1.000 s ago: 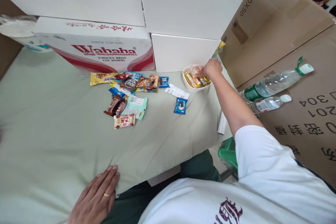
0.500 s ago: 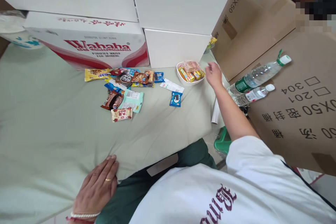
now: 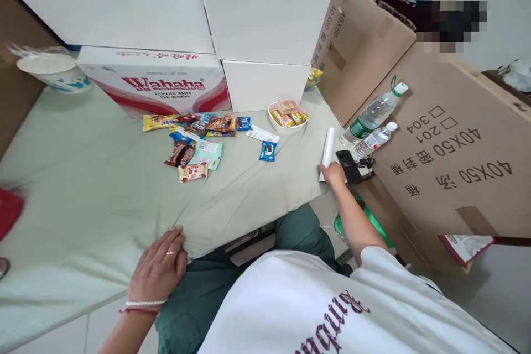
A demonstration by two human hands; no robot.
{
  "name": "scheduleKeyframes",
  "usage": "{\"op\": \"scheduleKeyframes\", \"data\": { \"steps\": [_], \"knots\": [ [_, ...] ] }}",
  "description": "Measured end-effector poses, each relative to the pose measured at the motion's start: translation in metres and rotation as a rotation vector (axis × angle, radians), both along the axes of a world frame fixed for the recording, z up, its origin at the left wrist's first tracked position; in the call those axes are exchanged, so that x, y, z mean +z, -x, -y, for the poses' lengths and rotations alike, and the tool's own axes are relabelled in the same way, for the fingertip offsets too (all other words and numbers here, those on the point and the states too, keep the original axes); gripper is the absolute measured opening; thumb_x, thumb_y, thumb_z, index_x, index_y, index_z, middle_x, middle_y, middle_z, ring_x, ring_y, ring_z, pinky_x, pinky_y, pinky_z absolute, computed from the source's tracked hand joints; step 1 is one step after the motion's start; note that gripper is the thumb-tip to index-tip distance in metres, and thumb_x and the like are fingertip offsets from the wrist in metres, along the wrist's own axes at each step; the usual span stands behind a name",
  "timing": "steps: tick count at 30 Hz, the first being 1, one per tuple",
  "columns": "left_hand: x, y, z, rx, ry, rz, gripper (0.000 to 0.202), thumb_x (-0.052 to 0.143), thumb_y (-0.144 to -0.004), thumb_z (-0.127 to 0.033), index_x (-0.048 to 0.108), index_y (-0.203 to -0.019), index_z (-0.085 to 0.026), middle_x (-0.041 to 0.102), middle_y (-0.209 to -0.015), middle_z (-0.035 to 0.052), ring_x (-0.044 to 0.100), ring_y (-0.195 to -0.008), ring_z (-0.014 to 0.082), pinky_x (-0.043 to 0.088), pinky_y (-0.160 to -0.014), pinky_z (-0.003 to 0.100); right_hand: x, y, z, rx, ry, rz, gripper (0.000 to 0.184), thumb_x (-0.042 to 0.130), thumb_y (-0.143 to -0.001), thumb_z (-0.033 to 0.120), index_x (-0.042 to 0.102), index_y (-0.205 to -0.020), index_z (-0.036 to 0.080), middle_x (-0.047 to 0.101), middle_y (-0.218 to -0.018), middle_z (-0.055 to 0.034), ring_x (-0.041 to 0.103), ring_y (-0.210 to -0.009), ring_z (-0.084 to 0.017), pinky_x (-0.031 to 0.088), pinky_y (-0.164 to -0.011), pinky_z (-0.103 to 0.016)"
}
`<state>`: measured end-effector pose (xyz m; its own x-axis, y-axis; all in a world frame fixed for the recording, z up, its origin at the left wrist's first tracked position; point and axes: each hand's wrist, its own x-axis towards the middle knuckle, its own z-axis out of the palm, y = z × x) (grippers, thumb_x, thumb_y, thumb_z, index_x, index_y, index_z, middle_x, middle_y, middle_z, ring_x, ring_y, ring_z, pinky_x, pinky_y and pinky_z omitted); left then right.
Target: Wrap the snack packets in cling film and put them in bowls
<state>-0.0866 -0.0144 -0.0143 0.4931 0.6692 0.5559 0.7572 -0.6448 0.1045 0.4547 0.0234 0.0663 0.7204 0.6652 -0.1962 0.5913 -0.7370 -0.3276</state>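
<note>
In the head view, the right hand (image 3: pixel 333 173) is at the near end of a white paper roll (image 3: pixel 327 146), which lies on the desk (image 3: pixel 108 182) close to the right edge, its near end towards the front right corner. The fingers lie across that end, but whether they have closed around it I cannot tell. The left hand (image 3: pixel 160 260) holds nothing: it rests flat, fingers together, at the front edge.

Just right of the roll, a black phone (image 3: pixel 347 166) lies at the right edge, with a large bottle (image 3: pixel 367 121) and a small bottle (image 3: pixel 374 140) standing behind it. Further back and left of the roll is a white bowl (image 3: pixel 286 129) of wrapped snacks. A blue packet (image 3: pixel 267 151) lies alone in front of a paper slip (image 3: pixel 263 133); more snack packets (image 3: pixel 218 123) are heaped to the left, before a water carton (image 3: pixel 166 86) towards the back edge.

The step in hand appears to be taking hold of the roll. The next move, I judge, calls for a light, secure grip, kept clear of the phone.
</note>
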Motion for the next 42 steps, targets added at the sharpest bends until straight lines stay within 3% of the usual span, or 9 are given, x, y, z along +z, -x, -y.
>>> {"op": "scheduleKeyframes", "data": {
  "steps": [5, 8, 10, 13, 17, 26, 31, 36, 42],
  "knots": [
    [0.019, -0.07, 0.028, 0.373, 0.264, 0.572, 0.015, 0.062, -0.092, -0.03, 0.069, -0.096, -0.018, 0.072, -0.109, 0.012, 0.067, -0.106, 0.0285, 0.053, -0.098, 0.052, -0.001, 0.043, 0.045, 0.193, -0.27, -0.165, 0.035, 0.057, -0.091, 0.048, 0.065, -0.108, 0.019, 0.076, -0.103, -0.0104, 0.071, -0.091, -0.025, 0.054, -0.078, -0.033],
    [0.048, -0.134, 0.04, 0.307, 0.806, 1.056, 0.031, 0.059, -0.094, -0.049, 0.067, -0.094, -0.018, 0.071, -0.091, 0.0071, 0.067, -0.087, 0.0201, 0.057, -0.079, 0.037, -0.007, 0.095, 0.084, 0.474, -0.475, -0.445, 0.038, 0.063, -0.087, 0.051, 0.063, -0.113, 0.024, 0.074, -0.1, -0.0055, 0.068, -0.085, -0.024, 0.055, -0.076, -0.035],
    [0.066, -0.169, 0.035, 0.225, 1.058, 1.37, 0.044, 0.066, -0.087, -0.062, 0.066, -0.095, -0.019, 0.069, -0.093, 0.0063, 0.067, -0.091, 0.019, 0.056, -0.072, 0.03, -0.007, 0.129, 0.101, 0.636, -0.46, -0.57, 0.039, 0.067, -0.085, 0.05, 0.064, -0.115, 0.026, 0.072, -0.1, -0.0036, 0.067, -0.083, -0.023, 0.055, -0.075, -0.035],
    [0.084, -0.194, 0.019, 0.09, 1.194, 1.655, 0.054, 0.078, -0.073, -0.068, 0.064, -0.097, -0.021, 0.067, -0.101, 0.0038, 0.065, -0.093, 0.0165, 0.056, -0.073, 0.028, -0.002, 0.167, 0.107, 0.837, -0.413, -0.606, 0.038, 0.069, -0.085, 0.045, 0.065, -0.119, 0.027, 0.071, -0.103, -0.0041, 0.066, -0.087, -0.023, 0.055, -0.079, -0.037],
    [0.094, -0.189, 0.009, 0.2, 1.101, 1.832, 0.059, 0.095, -0.056, -0.054, 0.056, -0.088, -0.023, 0.059, -0.08, -0.0054, 0.057, -0.072, 0.0097, 0.049, -0.063, 0.021, 0.005, 0.191, 0.097, 1.019, -0.39, -0.679, 0.043, 0.069, -0.087, 0.046, 0.066, -0.125, 0.025, 0.068, -0.106, -0.0067, 0.065, -0.093, -0.023, 0.055, -0.082, -0.037],
    [0.093, -0.185, 0.015, 0.311, 0.935, 1.905, 0.062, 0.096, -0.058, -0.046, 0.051, -0.093, -0.024, 0.061, -0.082, -0.0065, 0.059, -0.07, 0.0087, 0.046, -0.062, 0.021, 0.008, 0.22, 0.078, 0.675, -0.564, -0.806, 0.027, 0.065, -0.09, 0.052, 0.074, -0.094, 0.027, 0.068, -0.095, -0.0044, 0.065, -0.089, -0.021, 0.054, -0.081, -0.034],
    [0.09, -0.189, 0.015, 0.315, 0.946, 1.903, 0.061, 0.096, -0.059, -0.045, 0.05, -0.092, -0.024, 0.058, -0.08, -0.0075, 0.056, -0.066, 0.0081, 0.042, -0.057, 0.02, 0.004, 0.225, 0.075, 0.664, -0.594, -0.688, 0.026, 0.057, -0.093, 0.049, 0.066, -0.085, 0.025, 0.064, -0.086, -0.0033, 0.06, -0.081, -0.021, 0.05, -0.079, -0.033],
    [0.086, -0.185, 0.015, 0.272, 1.015, 1.922, 0.06, 0.097, -0.057, -0.047, 0.051, -0.087, -0.023, 0.056, -0.076, -0.0078, 0.053, -0.063, 0.007, 0.04, -0.054, 0.02, -0.01, 0.22, 0.072, 0.672, -0.514, -0.662, 0.031, 0.047, -0.096, 0.054, 0.056, -0.086, 0.026, 0.061, -0.082, -0.0021, 0.057, -0.082, -0.021, 0.049, -0.077, -0.032],
    [0.081, -0.18, 0.014, 0.27, 1.094, 1.96, 0.062, 0.098, -0.053, -0.049, 0.054, -0.087, -0.022, 0.057, -0.076, -0.0077, 0.053, -0.064, 0.0075, 0.045, -0.057, 0.021, -0.018, 0.222, 0.063, 0.524, -0.357, -0.973, 0.048, 0.046, -0.092, 0.073, 0.055, -0.088, 0.025, 0.06, -0.078, 0.0005, 0.058, -0.075, -0.018, 0.051, -0.068, -0.029]
  ]
}}
